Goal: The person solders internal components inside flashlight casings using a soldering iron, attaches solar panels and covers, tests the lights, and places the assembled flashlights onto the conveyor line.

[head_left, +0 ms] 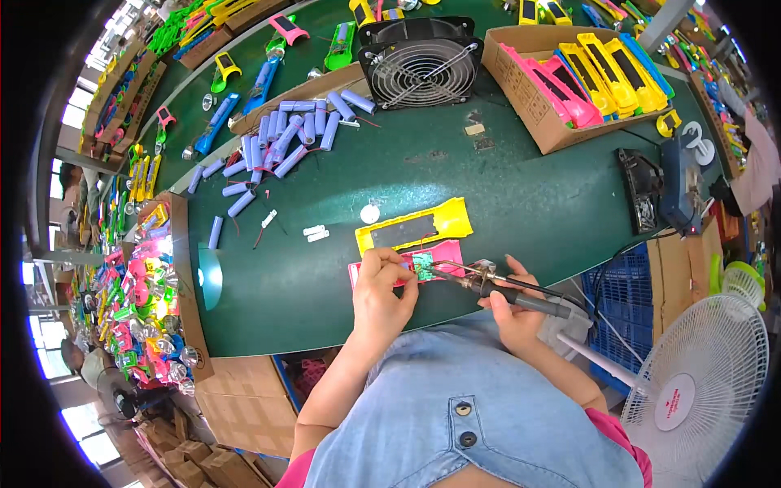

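Observation:
A pink plastic housing [447, 250] lies on the green bench close to my body, with a small green circuit board [422, 263] in it. My right hand [516, 319] grips a soldering iron [529, 302] by its dark handle. The iron's metal tip reaches left to the board, and a thin metal tube runs alongside its shaft. My left hand [382, 294] rests over the left part of the pink housing, thumb and fingers pinched together at the board's edge; what they hold is hidden. Just behind lies a yellow housing [455, 218] with a dark panel, touching or nearly touching the pink one.
Lilac battery cells [285, 140] lie heaped at the back left. A black metal fan [419, 65] stands at the back. A carton [521, 98] of coloured housings is back right, near a blue soldering station [680, 183]. Another carton [189, 285] of lamp parts borders the left side.

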`<action>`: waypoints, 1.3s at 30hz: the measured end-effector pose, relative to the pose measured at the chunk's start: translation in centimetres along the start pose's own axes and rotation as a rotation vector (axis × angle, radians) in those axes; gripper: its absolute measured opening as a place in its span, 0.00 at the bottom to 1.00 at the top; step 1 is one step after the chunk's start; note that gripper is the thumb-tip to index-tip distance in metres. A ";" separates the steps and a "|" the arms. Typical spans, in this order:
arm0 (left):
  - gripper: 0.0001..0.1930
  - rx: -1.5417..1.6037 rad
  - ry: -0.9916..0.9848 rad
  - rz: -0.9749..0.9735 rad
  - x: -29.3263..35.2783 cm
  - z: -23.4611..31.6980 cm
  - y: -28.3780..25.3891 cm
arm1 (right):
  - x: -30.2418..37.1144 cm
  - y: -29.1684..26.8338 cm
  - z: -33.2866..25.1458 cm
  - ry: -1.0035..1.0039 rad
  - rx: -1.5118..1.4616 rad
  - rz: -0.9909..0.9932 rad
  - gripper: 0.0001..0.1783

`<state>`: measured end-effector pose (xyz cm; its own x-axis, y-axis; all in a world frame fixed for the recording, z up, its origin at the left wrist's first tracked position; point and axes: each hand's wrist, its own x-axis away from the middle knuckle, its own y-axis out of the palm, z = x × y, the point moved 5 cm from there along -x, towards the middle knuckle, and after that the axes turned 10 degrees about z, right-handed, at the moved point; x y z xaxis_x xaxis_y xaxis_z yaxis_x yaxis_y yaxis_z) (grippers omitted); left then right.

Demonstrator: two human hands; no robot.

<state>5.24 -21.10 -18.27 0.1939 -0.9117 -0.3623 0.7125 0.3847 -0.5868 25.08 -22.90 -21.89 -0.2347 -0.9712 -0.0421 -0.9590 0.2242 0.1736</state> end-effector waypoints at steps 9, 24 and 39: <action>0.06 -0.006 -0.003 -0.025 0.0 -0.1 0.1 | -0.1 0.4 0.1 0.033 -0.009 0.009 0.13; 0.06 -0.002 0.003 -0.031 -0.1 -0.1 0.1 | 0.1 0.2 0.7 0.003 -0.026 -0.090 0.14; 0.06 -0.021 0.042 -0.050 -0.7 0.8 -0.1 | -0.7 -1.2 -0.8 -0.176 0.080 -0.056 0.14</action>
<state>5.53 -20.64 -17.40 0.1297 -0.9233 -0.3614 0.7060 0.3419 -0.6202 26.51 -22.54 -21.24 -0.1984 -0.9545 -0.2225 -0.9792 0.1831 0.0875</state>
